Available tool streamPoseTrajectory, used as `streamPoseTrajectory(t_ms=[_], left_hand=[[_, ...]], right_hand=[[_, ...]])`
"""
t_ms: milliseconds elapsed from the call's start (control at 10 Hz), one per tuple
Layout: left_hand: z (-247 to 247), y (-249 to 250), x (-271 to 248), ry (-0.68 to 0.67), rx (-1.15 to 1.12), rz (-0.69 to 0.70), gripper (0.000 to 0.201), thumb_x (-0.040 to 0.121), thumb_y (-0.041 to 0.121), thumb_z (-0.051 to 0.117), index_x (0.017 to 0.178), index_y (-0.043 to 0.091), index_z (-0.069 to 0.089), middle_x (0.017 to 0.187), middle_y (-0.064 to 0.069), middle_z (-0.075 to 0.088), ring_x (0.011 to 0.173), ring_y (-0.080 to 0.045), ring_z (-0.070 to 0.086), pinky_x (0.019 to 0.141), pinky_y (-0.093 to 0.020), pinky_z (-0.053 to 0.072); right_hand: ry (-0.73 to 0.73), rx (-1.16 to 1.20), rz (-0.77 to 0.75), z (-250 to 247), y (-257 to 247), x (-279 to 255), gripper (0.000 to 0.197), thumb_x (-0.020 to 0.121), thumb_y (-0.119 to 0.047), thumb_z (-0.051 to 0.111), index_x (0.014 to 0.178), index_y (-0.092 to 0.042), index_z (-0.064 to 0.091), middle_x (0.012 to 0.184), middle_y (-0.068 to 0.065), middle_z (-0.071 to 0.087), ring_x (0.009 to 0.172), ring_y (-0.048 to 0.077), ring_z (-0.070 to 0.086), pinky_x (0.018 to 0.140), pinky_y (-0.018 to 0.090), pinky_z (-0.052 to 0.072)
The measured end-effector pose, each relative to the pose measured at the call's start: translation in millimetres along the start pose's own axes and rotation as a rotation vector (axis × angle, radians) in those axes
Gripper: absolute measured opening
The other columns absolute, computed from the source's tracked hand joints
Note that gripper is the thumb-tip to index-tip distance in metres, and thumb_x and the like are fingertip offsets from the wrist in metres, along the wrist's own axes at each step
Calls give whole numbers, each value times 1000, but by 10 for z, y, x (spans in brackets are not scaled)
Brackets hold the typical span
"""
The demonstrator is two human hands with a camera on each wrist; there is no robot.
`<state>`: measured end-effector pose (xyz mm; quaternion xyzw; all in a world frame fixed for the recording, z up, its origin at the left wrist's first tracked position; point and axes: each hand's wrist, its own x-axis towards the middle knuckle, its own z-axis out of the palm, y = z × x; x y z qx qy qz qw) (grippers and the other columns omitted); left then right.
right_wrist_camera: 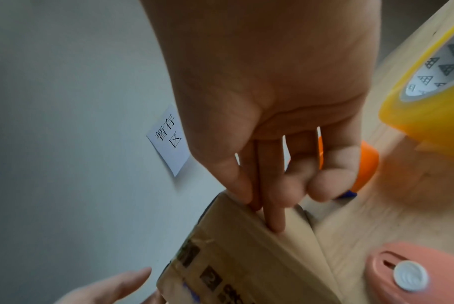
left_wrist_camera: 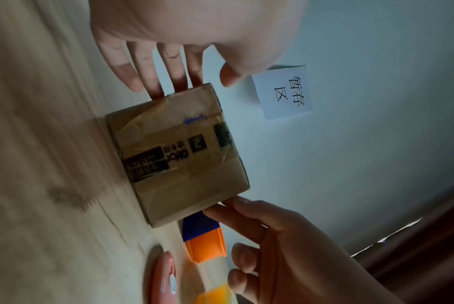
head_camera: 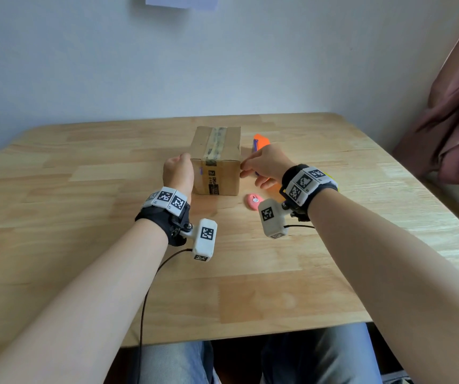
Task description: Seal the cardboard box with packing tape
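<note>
Small brown cardboard box point(head_camera: 216, 162), taped along its top seam, sits toward the far edge of the light wooden table point(head_camera: 84, 245), about mid-width. My left hand point(head_camera: 177, 173) is flat on its left side, fingers point(left_wrist_camera: 153, 78) straight; my right hand point(head_camera: 264, 164) touches the right top edge with thumb and two extended fingers point(right_wrist_camera: 271, 216), the rest curled, holding nothing. Right of box: orange-and-blue tape dispenser point(head_camera: 260, 142), yellow roll of packing tape point(right_wrist_camera: 428, 102), pink oval cutter point(head_camera: 253, 201).

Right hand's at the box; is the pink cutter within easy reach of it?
Probably yes: the pink cutter lies on bare table just below the right hand, nothing between them.
</note>
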<state>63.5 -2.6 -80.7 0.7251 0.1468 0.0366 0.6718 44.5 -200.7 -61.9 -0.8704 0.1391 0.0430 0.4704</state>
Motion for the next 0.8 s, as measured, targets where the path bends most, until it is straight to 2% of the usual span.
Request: streamPoseTrajectory(t_ms=[100,200,300,400,500,600,700,800], left_hand=[[-74,-41,-42,-11,9,-37,20,95,33,51,94,12,51,80,-5,47,74,-24,44,59,-30,31],[-100,-66,-72,-40,9,-55,25,96,37,54,101,13,58,85,-3,53,74,-22,50,58,-29,36],[-96,-37,-79,-68,22,-29,17,100,37,54,91,22,57,84,0,52,72,-18,49,67,-33,42],[-84,-21,-65,-89,14,-30,31,101,37,53,127,21,60,105,3,59,98,-20,56,93,-37,47],[-60,-20,-48,-90,-3,-33,24,103,33,51,124,23,58,92,11,55,95,-18,54,95,-37,46],[-40,-24,-55,-71,-13,-35,19,103,33,50,119,24,55,89,13,51,79,-7,50,92,-37,47],[-4,-25,-49,-69,-32,-57,9,103,31,48,106,23,52,84,11,48,72,-7,45,82,-35,45],[-17,81,-68,-13,-12,6,30,101,24,47,73,24,39,71,6,37,60,-12,35,59,-31,33]], right_hand=[[-33,-54,-10,-1,26,-99,18,92,-19,65,107,-13,75,90,1,80,55,17,66,58,30,62],[-60,-293,-11,61,78,-156,21,90,-11,70,110,-11,76,91,5,76,71,27,76,64,37,66],[-151,-447,21,139,201,-165,35,82,-5,77,116,-3,74,91,11,78,63,19,74,59,29,63],[-161,-438,58,184,272,-144,38,77,4,76,113,-4,72,78,13,77,42,14,67,53,25,60],[-68,-550,53,160,303,-28,24,68,4,73,91,-3,74,72,12,74,68,26,77,73,39,65],[-28,-600,41,123,347,38,15,64,2,71,73,-8,63,67,9,69,79,31,78,75,39,65],[-59,-602,46,123,347,98,17,75,-10,77,90,-6,71,80,11,76,78,29,77,76,40,64],[35,-521,28,59,254,128,28,83,-30,78,97,-8,66,76,8,73,60,26,70,59,31,59]])
